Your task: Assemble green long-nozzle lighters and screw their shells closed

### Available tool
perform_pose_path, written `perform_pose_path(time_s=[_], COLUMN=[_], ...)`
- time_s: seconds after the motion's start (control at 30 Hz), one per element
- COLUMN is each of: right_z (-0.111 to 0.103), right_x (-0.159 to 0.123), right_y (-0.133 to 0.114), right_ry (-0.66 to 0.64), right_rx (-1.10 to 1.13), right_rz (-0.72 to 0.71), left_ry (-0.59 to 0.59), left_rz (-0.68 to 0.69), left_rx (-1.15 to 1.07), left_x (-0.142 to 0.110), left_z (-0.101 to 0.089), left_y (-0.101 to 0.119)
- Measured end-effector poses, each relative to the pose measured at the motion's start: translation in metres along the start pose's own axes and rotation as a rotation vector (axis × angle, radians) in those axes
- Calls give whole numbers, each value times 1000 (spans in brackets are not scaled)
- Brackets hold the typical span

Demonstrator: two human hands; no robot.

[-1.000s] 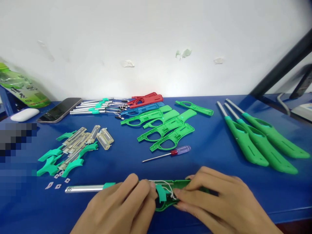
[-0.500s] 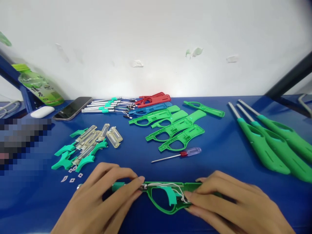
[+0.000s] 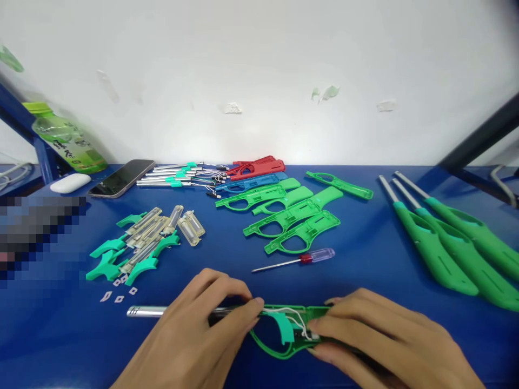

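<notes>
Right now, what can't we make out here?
Head view:
Metal tube: middle hidden by the left hand.
Green shell: right end mostly hidden by the right hand.
Two green lighters: handle ends cut off by the right edge.
Bottle: fine label print too small to read.
Dark item: pixelated, identity unclear.

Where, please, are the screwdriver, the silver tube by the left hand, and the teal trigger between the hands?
Screwdriver (image 3: 306,259): head view, red collar.
Silver tube (image 3: 151,312): head view, exposed shaft.
Teal trigger (image 3: 286,328): head view, curved body.

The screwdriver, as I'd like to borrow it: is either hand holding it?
No, the screwdriver lies on the table, apart from the left hand and the right hand.
</notes>
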State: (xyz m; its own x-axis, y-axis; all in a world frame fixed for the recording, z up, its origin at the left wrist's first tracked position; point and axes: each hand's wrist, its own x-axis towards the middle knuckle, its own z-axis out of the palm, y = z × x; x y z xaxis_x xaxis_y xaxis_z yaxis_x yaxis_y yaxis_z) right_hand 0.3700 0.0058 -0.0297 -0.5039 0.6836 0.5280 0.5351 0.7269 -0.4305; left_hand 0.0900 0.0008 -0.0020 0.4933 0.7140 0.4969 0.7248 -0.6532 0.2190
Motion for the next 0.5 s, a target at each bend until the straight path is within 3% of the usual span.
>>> perform_pose_path(time_s=[0.23, 0.5], right_z=[1, 3], right_x=[5, 9], right_y=[-1, -3], right_ry=[-69, -50], right_rx=[-136, -107], right_rz=[-75, -38], left_ry=[-8, -19], left_rz=[42, 38], left_rx=[35, 64], left_x=[-10, -7], left_z=[0, 0], left_y=[-3, -2])
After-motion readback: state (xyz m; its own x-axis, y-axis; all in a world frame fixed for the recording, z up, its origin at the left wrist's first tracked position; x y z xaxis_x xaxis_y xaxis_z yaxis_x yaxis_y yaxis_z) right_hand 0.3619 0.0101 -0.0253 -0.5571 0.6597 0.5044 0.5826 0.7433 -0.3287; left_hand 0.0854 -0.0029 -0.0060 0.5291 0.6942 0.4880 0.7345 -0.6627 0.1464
